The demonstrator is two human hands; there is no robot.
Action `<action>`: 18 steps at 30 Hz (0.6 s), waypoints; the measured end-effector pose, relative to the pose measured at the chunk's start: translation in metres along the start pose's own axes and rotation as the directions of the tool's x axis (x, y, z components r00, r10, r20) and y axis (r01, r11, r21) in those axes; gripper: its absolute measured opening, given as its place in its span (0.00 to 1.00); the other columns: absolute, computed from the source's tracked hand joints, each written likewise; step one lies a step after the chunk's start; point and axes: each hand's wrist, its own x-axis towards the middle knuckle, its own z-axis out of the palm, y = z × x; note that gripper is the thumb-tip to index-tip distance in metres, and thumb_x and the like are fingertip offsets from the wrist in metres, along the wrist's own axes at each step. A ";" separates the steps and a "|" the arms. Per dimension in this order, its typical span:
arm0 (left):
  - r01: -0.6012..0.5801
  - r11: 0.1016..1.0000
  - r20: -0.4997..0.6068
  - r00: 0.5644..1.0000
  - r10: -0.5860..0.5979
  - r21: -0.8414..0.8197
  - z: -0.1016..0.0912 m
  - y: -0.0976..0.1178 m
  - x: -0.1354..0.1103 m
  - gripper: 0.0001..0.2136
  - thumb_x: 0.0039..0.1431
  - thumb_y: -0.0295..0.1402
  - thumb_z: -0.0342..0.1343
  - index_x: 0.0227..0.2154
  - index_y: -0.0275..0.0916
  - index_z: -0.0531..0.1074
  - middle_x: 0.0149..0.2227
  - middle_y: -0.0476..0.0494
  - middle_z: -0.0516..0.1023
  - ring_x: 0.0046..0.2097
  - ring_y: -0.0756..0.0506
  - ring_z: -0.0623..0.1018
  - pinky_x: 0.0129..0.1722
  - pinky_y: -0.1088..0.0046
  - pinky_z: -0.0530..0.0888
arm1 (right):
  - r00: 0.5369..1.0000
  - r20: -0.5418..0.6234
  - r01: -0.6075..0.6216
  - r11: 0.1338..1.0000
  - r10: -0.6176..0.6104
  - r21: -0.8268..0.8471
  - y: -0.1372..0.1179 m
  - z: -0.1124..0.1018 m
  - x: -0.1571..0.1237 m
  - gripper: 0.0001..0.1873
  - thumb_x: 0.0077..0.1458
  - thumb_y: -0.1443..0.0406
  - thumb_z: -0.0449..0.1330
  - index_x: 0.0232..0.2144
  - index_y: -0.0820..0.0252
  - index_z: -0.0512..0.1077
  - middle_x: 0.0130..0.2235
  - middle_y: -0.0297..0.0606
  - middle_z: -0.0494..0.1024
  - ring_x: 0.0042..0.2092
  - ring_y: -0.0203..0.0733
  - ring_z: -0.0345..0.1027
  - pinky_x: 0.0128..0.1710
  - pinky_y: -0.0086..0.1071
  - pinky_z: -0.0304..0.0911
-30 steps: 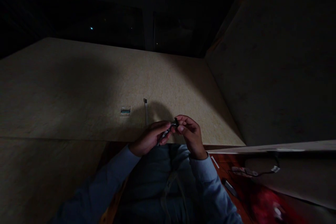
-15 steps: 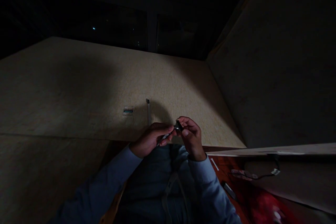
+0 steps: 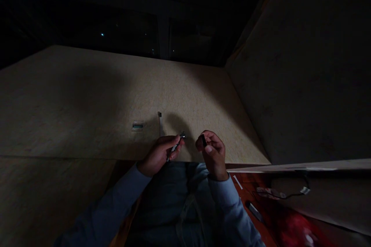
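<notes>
My left hand (image 3: 159, 156) is closed round a slim stick (image 3: 173, 149) with a pale shaft and a shiny metal head, which points up and right past the fingertips. In my right hand (image 3: 215, 155) a small black piece (image 3: 204, 140) is pinched between thumb and fingers. A gap separates the black piece from the metal head. Just beyond my left hand, a thin pale strip (image 3: 160, 124) with a dark end lies on the stone-like surface. Left of that strip is a small clear case (image 3: 138, 126) with a dark teal bar. The exact kinds of these small things are too dark to tell.
The pale surface (image 3: 95, 96) ends at a dark window (image 3: 130, 31) behind and a wall (image 3: 307, 85) at the right. Below right are a cable (image 3: 290, 195), a white strip (image 3: 238, 182), a dark grey object (image 3: 254, 211) and red cloth (image 3: 298, 227).
The hands have moved apart. My left hand has gone left with the metal-headed stick, while the black piece, earlier against the metal head, is now separate in my right hand.
</notes>
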 end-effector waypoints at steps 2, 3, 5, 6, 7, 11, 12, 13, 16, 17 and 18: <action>0.002 1.000 -0.013 1.000 -0.002 0.010 -0.003 -0.005 0.002 0.22 0.50 0.49 0.67 0.33 0.32 0.76 0.24 0.50 0.67 0.21 0.56 0.63 0.21 0.77 0.54 | 0.998 -0.055 0.007 0.999 -0.005 0.041 -0.002 -0.008 0.005 0.22 0.47 0.50 0.68 0.40 0.56 0.72 0.28 0.32 0.65 0.28 0.35 0.58 0.27 0.30 0.56; -0.001 1.000 -0.017 1.000 0.001 0.010 -0.004 -0.008 0.003 0.22 0.51 0.49 0.67 0.33 0.32 0.76 0.24 0.50 0.67 0.22 0.56 0.63 0.22 0.77 0.55 | 0.996 -0.085 0.013 0.998 -0.008 0.054 -0.003 -0.013 0.007 0.21 0.48 0.51 0.66 0.40 0.56 0.71 0.28 0.32 0.64 0.28 0.35 0.57 0.28 0.29 0.56; -0.014 1.000 -0.019 1.000 0.014 -0.010 -0.006 -0.013 0.006 0.21 0.52 0.48 0.67 0.35 0.32 0.76 0.26 0.49 0.67 0.23 0.55 0.64 0.23 0.76 0.57 | 0.989 -0.149 0.022 0.998 -0.013 0.060 -0.003 -0.026 0.011 0.19 0.49 0.52 0.64 0.40 0.56 0.71 0.29 0.32 0.64 0.28 0.34 0.57 0.28 0.30 0.57; -0.025 0.999 -0.022 0.999 0.024 -0.029 -0.006 -0.015 0.008 0.21 0.52 0.48 0.67 0.36 0.32 0.76 0.27 0.48 0.68 0.23 0.55 0.65 0.23 0.76 0.59 | 0.984 -0.180 0.025 0.998 -0.014 0.060 -0.003 -0.032 0.013 0.18 0.50 0.53 0.64 0.40 0.56 0.70 0.29 0.32 0.64 0.28 0.34 0.56 0.28 0.30 0.57; -0.034 0.998 -0.024 0.999 0.033 -0.050 -0.005 -0.016 0.009 0.21 0.52 0.47 0.67 0.37 0.32 0.76 0.28 0.48 0.69 0.24 0.55 0.66 0.24 0.76 0.60 | 0.978 -0.207 0.027 0.998 -0.014 0.062 -0.002 -0.038 0.014 0.18 0.50 0.53 0.63 0.39 0.56 0.70 0.30 0.32 0.64 0.29 0.34 0.56 0.28 0.29 0.57; -0.050 0.993 -0.046 0.998 0.046 -0.103 0.006 -0.013 0.017 0.22 0.51 0.46 0.69 0.40 0.32 0.76 0.32 0.46 0.71 0.28 0.54 0.70 0.27 0.76 0.66 | 0.959 -0.283 0.014 0.996 0.013 0.093 0.003 -0.058 0.017 0.18 0.47 0.54 0.66 0.38 0.58 0.72 0.30 0.33 0.66 0.29 0.33 0.57 0.28 0.28 0.57; -0.054 0.994 -0.058 0.997 0.049 -0.093 0.011 -0.011 0.020 0.23 0.50 0.46 0.69 0.40 0.32 0.76 0.32 0.46 0.72 0.28 0.53 0.71 0.28 0.76 0.67 | 0.954 -0.298 0.004 0.995 0.025 0.096 0.004 -0.061 0.017 0.19 0.47 0.54 0.67 0.37 0.58 0.72 0.31 0.33 0.67 0.29 0.33 0.57 0.28 0.27 0.57; -0.064 0.996 -0.077 0.995 0.058 -0.070 0.017 -0.010 0.024 0.24 0.49 0.47 0.69 0.40 0.32 0.76 0.32 0.45 0.73 0.29 0.52 0.73 0.29 0.76 0.68 | 0.949 -0.313 -0.007 0.995 0.038 0.099 0.005 -0.063 0.016 0.19 0.46 0.54 0.67 0.37 0.59 0.72 0.31 0.34 0.67 0.29 0.33 0.58 0.27 0.27 0.57; -0.122 0.989 -0.148 0.980 0.133 0.082 0.036 -0.009 0.044 0.25 0.48 0.49 0.68 0.40 0.32 0.75 0.33 0.42 0.78 0.31 0.49 0.77 0.32 0.74 0.71 | 0.940 -0.336 -0.019 0.992 0.061 0.124 0.007 -0.069 0.014 0.20 0.45 0.54 0.69 0.36 0.59 0.73 0.30 0.33 0.68 0.29 0.33 0.59 0.28 0.27 0.58; -0.148 0.978 -0.163 0.971 0.172 0.148 0.043 -0.010 0.052 0.25 0.49 0.50 0.67 0.40 0.33 0.75 0.33 0.42 0.79 0.31 0.48 0.77 0.32 0.74 0.71 | 0.939 -0.338 -0.014 0.990 0.060 0.139 0.007 -0.070 0.013 0.20 0.45 0.54 0.69 0.37 0.59 0.73 0.30 0.33 0.67 0.29 0.32 0.59 0.28 0.27 0.59; -0.170 0.962 -0.166 0.964 0.207 0.212 0.050 -0.012 0.062 0.24 0.50 0.51 0.66 0.39 0.33 0.75 0.32 0.41 0.80 0.31 0.48 0.78 0.32 0.74 0.71 | 0.939 -0.339 -0.004 0.988 0.056 0.155 0.007 -0.072 0.012 0.20 0.45 0.54 0.69 0.37 0.59 0.74 0.30 0.32 0.67 0.29 0.32 0.60 0.28 0.27 0.59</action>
